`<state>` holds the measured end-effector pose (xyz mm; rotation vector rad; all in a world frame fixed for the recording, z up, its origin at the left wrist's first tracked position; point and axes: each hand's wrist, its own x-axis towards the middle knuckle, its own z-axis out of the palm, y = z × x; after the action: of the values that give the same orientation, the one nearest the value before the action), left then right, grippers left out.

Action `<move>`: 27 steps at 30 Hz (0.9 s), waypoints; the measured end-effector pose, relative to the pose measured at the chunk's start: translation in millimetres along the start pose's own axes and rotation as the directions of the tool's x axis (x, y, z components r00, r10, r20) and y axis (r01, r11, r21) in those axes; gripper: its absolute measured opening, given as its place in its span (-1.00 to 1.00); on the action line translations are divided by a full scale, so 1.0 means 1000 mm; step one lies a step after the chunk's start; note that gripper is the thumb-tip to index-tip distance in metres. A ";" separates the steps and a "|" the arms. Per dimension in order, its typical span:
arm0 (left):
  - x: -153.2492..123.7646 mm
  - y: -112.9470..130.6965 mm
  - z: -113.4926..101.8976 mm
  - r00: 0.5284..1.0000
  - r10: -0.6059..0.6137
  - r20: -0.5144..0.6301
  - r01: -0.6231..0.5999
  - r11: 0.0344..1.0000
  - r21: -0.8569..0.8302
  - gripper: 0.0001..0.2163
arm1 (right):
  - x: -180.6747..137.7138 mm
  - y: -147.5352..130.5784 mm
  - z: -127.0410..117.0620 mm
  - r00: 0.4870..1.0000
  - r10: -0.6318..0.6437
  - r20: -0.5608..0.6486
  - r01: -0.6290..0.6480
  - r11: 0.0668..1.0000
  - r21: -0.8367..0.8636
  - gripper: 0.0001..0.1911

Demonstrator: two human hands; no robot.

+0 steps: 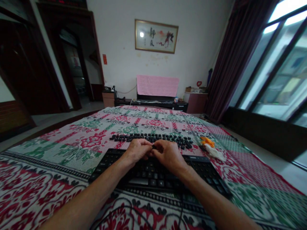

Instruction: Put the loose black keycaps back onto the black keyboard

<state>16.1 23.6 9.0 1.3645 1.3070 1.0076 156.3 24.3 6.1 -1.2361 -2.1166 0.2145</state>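
A black keyboard (211, 172) lies in front of me, with some keys in place and its upper part partly hidden by my hands. Over its upper edge, my left hand (136, 150) and my right hand (169, 153) meet, thumbs and fingers pinched together. Between their fingertips is a small black keycap (153, 147), mostly covered. Just beyond the keyboard, loose black keycaps (122, 137) are spread in a long band on the patterned cloth (91, 156). A black cable (181, 207) runs from the keyboard's near side toward me.
Right of the keycaps lie an orange cloth (207, 141) and a crumpled white cloth (214, 152). Past the far edge of the covered surface stand a low black cabinet (181, 107) and a screen under a pink cover (157, 85). A window (275, 70) is at the right.
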 end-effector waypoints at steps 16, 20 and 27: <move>-0.003 0.008 -0.018 0.989 0.125 -0.076 -0.104 0.966 0.237 -0.81 | -0.016 -0.003 -0.018 0.943 -0.154 0.295 0.121 0.984 0.128 -0.85; -0.010 0.014 -0.027 0.983 0.115 0.143 -0.161 0.915 0.370 -0.83 | -0.022 -0.003 -0.018 0.911 -0.169 0.377 0.121 0.982 0.147 -0.85; -0.008 0.003 -0.029 0.911 0.032 0.411 -0.258 0.821 0.509 -0.77 | -0.020 -0.001 -0.013 0.866 -0.085 0.492 -0.001 0.985 0.172 -0.82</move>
<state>-11.9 18.5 17.5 2.0195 1.2425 0.4088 170.3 4.6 7.2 -1.1147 -2.4936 0.7492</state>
